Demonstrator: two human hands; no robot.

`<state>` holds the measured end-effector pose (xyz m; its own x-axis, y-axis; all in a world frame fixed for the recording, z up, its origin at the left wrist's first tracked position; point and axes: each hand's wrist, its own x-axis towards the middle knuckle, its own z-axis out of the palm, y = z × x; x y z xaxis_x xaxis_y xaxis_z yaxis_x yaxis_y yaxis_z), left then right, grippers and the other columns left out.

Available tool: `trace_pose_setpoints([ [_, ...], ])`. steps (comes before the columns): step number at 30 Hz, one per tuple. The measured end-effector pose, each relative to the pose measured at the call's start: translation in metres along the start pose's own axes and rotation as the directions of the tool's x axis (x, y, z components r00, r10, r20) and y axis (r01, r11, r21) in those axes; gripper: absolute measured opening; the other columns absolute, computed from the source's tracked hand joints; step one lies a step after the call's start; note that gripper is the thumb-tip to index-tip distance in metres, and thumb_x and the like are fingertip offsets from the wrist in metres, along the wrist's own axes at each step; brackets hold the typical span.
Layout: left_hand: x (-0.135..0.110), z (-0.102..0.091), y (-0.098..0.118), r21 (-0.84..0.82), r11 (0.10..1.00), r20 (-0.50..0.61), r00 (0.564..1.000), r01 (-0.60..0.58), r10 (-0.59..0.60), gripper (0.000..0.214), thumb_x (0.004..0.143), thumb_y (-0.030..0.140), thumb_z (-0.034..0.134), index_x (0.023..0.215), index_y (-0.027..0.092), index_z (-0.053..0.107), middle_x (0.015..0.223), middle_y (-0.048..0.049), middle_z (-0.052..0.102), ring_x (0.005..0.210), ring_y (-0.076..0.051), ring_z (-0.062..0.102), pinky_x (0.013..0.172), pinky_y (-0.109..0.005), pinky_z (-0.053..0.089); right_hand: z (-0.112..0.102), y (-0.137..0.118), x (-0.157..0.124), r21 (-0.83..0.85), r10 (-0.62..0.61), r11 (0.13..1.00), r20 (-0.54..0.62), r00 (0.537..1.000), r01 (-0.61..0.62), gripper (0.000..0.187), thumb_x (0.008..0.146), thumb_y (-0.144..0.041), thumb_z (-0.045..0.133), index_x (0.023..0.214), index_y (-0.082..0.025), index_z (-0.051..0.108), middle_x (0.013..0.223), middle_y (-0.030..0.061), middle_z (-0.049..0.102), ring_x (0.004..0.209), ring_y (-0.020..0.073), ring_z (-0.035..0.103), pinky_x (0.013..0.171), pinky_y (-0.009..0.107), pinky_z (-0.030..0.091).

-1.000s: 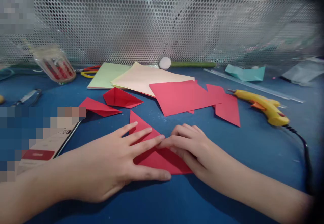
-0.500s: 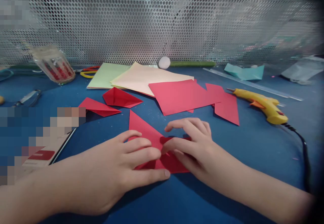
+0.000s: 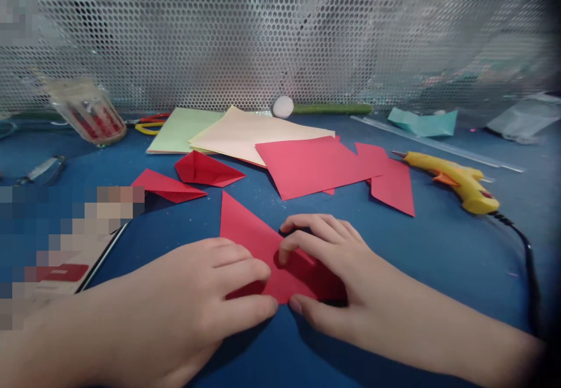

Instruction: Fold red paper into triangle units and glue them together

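A folded red sheet of paper lies on the blue table in front of me, one corner pointing up and away at the left. My left hand rests on its left part, fingers curled on top and thumb along the near edge. On the right part is my right hand, its index finger bent down onto the paper and its thumb at the near edge, close to the left thumb. Part of the paper is hidden beneath both hands. Beyond it sit two folded red paper pieces.
Flat red sheets overlap cream and green paper at the back. A yellow glue gun with a black cord lies right. Farther left are a tilted jar and yellow-handled scissors. A perforated metal panel rises behind.
My right thumb has come out to the near edge of the paper, and the right fingers have spread. My left hand has drawn slightly left and its fingers have curled more.
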<state>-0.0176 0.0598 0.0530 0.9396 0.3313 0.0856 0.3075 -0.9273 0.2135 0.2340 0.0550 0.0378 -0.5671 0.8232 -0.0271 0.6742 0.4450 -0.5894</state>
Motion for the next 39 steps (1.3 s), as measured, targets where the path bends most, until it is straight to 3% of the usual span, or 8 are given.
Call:
trace_pose_setpoints([
  [6, 0.004, 0.001, 0.004, 0.003, 1.0, 0.005, 1.0, 0.028, -0.028, 0.044, 0.086, 0.015, 0.056, 0.129, 0.023, 0.059, 0.118, -0.0037, 0.072, 0.102, -0.025, 0.065, 0.095, -0.037, 0.051, 0.007, -0.004, -0.003, -0.023, 0.057, 0.998, -0.016, 0.998, -0.057, 0.026, 0.084, -0.025, 0.059, 0.109, -0.03, 0.063, 0.14, 0.0042, 0.056, 0.138, 0.0303, 0.043, 0.112, 0.059, 0.036],
  [11, 0.002, 0.0, 0.002, -0.028, 0.999, 0.031, 0.999, 0.032, -0.031, 0.048, 0.085, 0.012, 0.055, 0.131, 0.026, 0.057, 0.123, -0.0008, 0.071, 0.107, -0.024, 0.064, 0.101, -0.037, 0.048, 0.003, -0.004, -0.006, 0.032, 0.091, 0.995, 0.054, 0.994, -0.093, 0.033, 0.081, -0.023, 0.059, 0.111, -0.034, 0.062, 0.147, 0.0014, 0.05, 0.142, 0.0284, 0.039, 0.115, 0.057, 0.036],
  [16, -0.001, 0.001, 0.003, -0.017, 0.999, 0.002, 1.0, 0.03, -0.03, 0.044, 0.091, 0.013, 0.054, 0.133, 0.026, 0.057, 0.13, 0.0056, 0.07, 0.112, -0.02, 0.063, 0.107, -0.033, 0.041, 0.004, -0.005, -0.004, 0.015, 0.076, 0.997, 0.023, 0.997, -0.077, 0.024, 0.089, -0.022, 0.051, 0.11, -0.031, 0.062, 0.145, 0.0054, 0.053, 0.141, 0.0284, 0.04, 0.113, 0.06, 0.037],
  [21, 0.0, 0.007, 0.007, 0.115, 0.993, -0.052, 0.998, 0.041, -0.036, 0.034, 0.109, 0.024, 0.04, 0.137, 0.02, 0.058, 0.131, 0.0054, 0.07, 0.112, -0.02, 0.062, 0.103, -0.036, 0.037, 0.01, -0.006, -0.006, -0.041, 0.009, 0.999, -0.032, 0.999, -0.01, 0.023, 0.091, -0.02, 0.052, 0.11, -0.028, 0.062, 0.139, 0.0087, 0.057, 0.14, 0.0298, 0.042, 0.111, 0.06, 0.04],
  [29, 0.002, 0.032, 0.025, 0.384, 0.92, -0.215, 0.977, 0.082, 0.003, 0.031, 0.109, 0.022, 0.041, 0.118, 0.02, 0.071, 0.115, 0.0009, 0.076, 0.101, -0.025, 0.064, 0.102, -0.042, 0.04, 0.011, -0.005, -0.006, -0.059, -0.029, 0.998, -0.057, 0.998, 0.026, 0.026, 0.087, -0.015, 0.053, 0.108, -0.027, 0.062, 0.136, 0.0076, 0.06, 0.138, 0.0298, 0.045, 0.11, 0.061, 0.041],
  [34, -0.002, 0.052, 0.035, 0.378, 0.902, -0.402, 0.914, 0.209, -0.044, 0.038, 0.107, 0.01, 0.038, 0.091, 0.023, 0.071, 0.096, 0.0006, 0.075, 0.091, -0.019, 0.061, 0.081, -0.03, 0.046, 0.007, -0.004, -0.006, -0.051, -0.017, 0.999, -0.017, 1.0, 0.016, 0.025, 0.088, -0.017, 0.051, 0.108, -0.028, 0.061, 0.139, 0.0089, 0.058, 0.141, 0.0298, 0.043, 0.108, 0.061, 0.045],
  [39, -0.005, 0.058, 0.038, 0.433, 0.881, -0.43, 0.903, 0.19, 0.016, 0.025, 0.1, 0.01, 0.047, 0.089, 0.019, 0.068, 0.088, -0.0019, 0.071, 0.08, -0.018, 0.06, 0.067, -0.029, 0.049, 0.002, -0.003, -0.01, -0.089, -0.064, 0.994, 0.015, 0.998, 0.065, 0.025, 0.087, -0.014, 0.048, 0.104, -0.029, 0.06, 0.14, 0.0096, 0.058, 0.144, 0.0282, 0.043, 0.108, 0.058, 0.049],
])
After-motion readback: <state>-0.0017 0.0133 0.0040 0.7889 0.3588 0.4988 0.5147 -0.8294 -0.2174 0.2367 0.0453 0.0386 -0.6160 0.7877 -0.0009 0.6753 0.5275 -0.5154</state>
